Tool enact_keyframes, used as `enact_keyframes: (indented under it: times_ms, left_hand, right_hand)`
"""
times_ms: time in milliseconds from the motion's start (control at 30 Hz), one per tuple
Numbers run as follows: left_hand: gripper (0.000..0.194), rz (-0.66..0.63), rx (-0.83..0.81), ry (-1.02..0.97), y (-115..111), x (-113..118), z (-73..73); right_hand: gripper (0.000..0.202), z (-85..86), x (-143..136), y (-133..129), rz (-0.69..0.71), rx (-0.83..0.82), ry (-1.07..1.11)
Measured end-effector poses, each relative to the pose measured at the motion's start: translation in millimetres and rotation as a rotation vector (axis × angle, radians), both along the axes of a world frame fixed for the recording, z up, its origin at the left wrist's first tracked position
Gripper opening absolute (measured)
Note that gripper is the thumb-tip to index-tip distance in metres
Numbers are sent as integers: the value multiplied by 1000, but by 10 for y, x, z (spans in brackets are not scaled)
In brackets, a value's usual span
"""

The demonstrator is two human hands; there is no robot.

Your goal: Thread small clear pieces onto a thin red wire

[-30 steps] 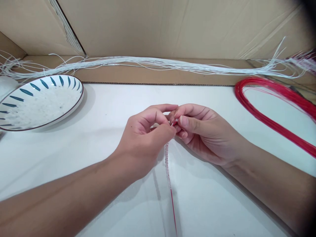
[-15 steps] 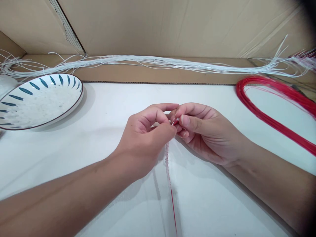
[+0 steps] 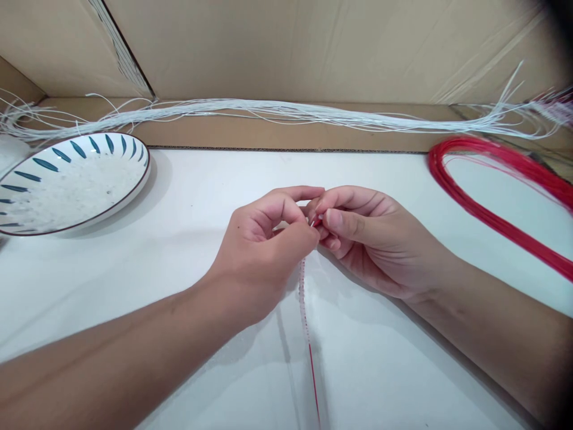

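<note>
My left hand [image 3: 273, 254] and my right hand [image 3: 385, 239] meet above the middle of the white tabletop, fingertips touching. Thumb and forefinger of the left pinch a red cord. My right thumb and fingers close on the cord's end, where a small clear, shiny bit shows at the tips; its exact shape is too small to make out. Below the left hand hangs a row of tiny clear beads [image 3: 302, 298] threaded on the cord. Past the beads the bare red cord [image 3: 314, 376] runs down to the bottom edge. Fingers hide part of it.
An oval white plate [image 3: 147, 170] with blue-green strokes stands at the left, holding many clear beads [image 3: 80, 191]. A coil of red cord [image 3: 492, 220] lies at the right. Along the back, a bundle of white cords [image 3: 268, 108] rests on cardboard [image 3: 277, 136].
Almost nothing differs. The beaded cord below my left hand has shifted very slightly left; both hands keep their pinch in the same spot.
</note>
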State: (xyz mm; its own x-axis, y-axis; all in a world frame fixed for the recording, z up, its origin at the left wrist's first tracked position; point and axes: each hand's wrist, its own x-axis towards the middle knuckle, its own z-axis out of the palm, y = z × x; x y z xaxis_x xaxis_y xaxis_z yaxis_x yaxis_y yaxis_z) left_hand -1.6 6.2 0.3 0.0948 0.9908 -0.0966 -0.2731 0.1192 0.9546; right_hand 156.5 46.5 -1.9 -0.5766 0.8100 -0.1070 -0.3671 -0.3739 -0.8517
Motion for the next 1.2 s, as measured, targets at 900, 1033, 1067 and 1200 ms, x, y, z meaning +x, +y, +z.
enact_keyframes:
  times_ms: [900, 1033, 1067, 1200]
  left_hand:
    - [24, -3, 32, -19, -22, 5, -23]
    - [25, -8, 26, -20, -24, -4, -21]
    - [25, -10, 24, -22, -23, -3, -18]
    - [24, -12, 17, -27, -14, 7, -8]
  right_hand:
    - [8, -42, 15, -4, 0, 32, 63]
    - [7, -58, 10, -6, -18, 43, 83]
    - [7, -61, 10, -8, -27, 43, 85]
    - [10, -64, 4, -19, -64, 33, 75]
